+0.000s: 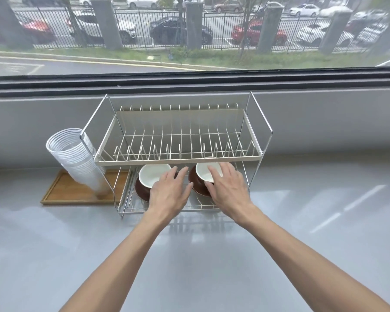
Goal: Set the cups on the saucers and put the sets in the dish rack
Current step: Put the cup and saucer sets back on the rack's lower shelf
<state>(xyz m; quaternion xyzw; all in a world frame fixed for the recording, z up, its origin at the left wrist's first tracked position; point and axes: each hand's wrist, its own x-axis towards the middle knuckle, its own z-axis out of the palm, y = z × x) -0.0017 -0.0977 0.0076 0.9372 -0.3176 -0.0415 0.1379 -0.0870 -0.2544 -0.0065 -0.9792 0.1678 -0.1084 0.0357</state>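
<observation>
while both hands (170, 190) (226, 186) hover loose-fingered, gripping nothing, the cup sets could tip.
a knock from withdrawing fingers might slide the cup (208, 172) under the right hand off its saucer (197, 186), seemingly barely seated.

Wide window (189, 34) across the top w/ dark frame; outside: road, grass strip, black fence, parked cars. Grey sill wall below. Glossy pale-grey counter (324, 221) w/ daylight streaks at right. Wooden tray (61, 194) & stacked clear plastic cups (77, 158) near counter's left edge.
</observation>
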